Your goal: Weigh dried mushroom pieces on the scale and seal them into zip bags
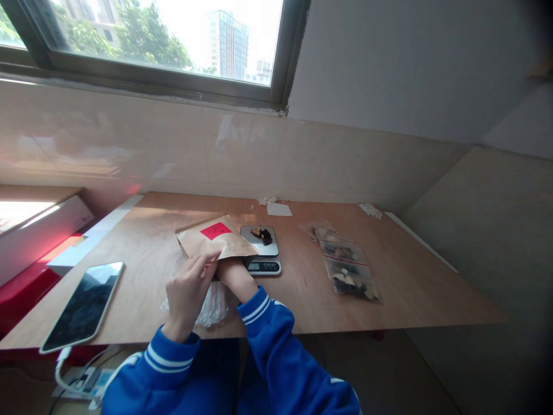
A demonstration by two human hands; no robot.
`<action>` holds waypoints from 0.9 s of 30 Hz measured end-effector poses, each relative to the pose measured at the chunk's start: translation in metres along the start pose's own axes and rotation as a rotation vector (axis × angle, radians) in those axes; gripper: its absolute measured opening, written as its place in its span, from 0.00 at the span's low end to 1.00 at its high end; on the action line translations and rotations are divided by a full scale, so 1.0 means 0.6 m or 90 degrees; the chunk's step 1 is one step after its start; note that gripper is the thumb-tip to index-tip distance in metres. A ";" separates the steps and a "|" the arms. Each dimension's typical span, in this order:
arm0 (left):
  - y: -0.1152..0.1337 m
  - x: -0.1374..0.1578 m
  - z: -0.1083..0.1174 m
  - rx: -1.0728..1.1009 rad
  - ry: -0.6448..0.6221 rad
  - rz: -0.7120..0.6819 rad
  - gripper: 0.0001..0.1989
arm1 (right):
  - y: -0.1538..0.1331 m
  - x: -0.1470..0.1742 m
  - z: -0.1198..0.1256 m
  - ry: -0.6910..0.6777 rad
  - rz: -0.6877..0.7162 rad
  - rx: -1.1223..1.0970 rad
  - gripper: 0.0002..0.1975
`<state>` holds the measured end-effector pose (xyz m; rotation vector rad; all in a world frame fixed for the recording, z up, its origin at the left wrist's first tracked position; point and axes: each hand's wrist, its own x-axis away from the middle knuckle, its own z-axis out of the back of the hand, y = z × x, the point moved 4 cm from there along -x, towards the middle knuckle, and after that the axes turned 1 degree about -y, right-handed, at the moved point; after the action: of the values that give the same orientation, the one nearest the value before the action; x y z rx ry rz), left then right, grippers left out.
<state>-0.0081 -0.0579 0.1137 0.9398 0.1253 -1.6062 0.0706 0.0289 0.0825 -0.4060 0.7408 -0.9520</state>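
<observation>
A brown kraft paper bag with a red label lies tilted above the table, its opening toward me. My left hand pinches the near edge of the bag. My right hand reaches inside the opening, so its fingers are hidden. Just beyond and to the right stands a small kitchen scale, partly covered by the bag. Several dark and pale dried pieces rest on its plate. Under my hands is a clear plastic bag.
To the right lie clear zip bags of dried pieces in an overlapping row. A phone with a white cable is at the left table edge. White paper and crumpled tissue sit toward the wall.
</observation>
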 end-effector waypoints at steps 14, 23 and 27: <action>-0.004 -0.019 -0.007 0.019 -0.005 0.025 0.13 | -0.024 0.088 0.082 0.015 0.011 0.179 0.17; 0.001 -0.031 -0.007 0.028 -0.014 0.012 0.14 | 0.003 0.107 0.086 0.070 0.091 0.097 0.17; 0.005 -0.033 -0.009 0.033 -0.020 0.005 0.14 | 0.011 0.112 0.087 0.092 0.100 0.078 0.17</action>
<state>-0.0037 -0.0404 0.1234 0.9528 0.0582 -1.6230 0.1370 -0.0246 0.0885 -0.1702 0.8275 -0.8798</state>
